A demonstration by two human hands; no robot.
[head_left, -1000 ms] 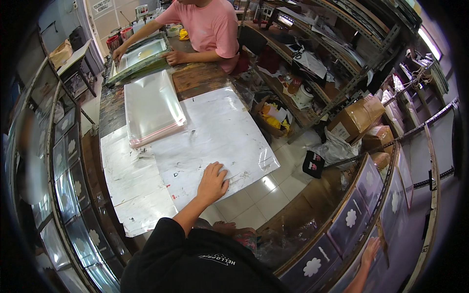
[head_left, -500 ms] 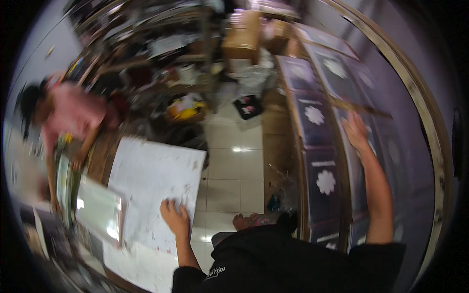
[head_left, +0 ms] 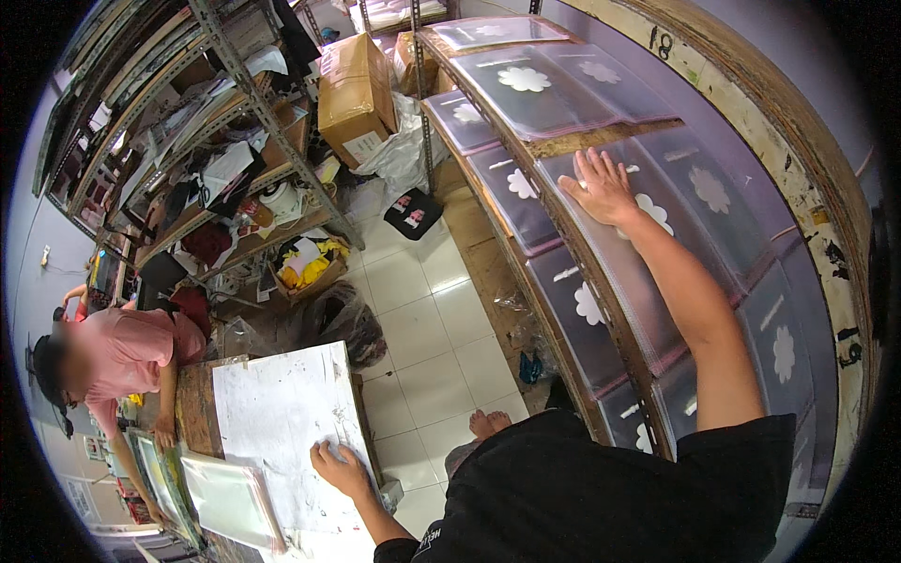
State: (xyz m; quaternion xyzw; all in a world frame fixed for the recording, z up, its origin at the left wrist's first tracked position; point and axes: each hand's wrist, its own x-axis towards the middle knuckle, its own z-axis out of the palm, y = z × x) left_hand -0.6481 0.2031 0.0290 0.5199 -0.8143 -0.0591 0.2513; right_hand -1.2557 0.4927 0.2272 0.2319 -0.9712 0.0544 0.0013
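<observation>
My right hand lies flat with its fingers apart on a pile of clear plastic bags. The bags carry a white flower print and rest on a wooden shelf to the right. Down on the left, my left hand rests on a white board, fingers slightly bent and apart, with nothing held. Beside it on the board sits a stack of plain clear plastic sheets.
Across the table a person in a pink shirt handles a framed panel. More printed bags line the shelves. A cardboard box, a metal rack and a black bag stand beyond the tiled floor.
My view has swung to the right and steadied. My right hand stays on the bags just below the bare wood strip, fingers more spread. My left hand stays on the white board.
</observation>
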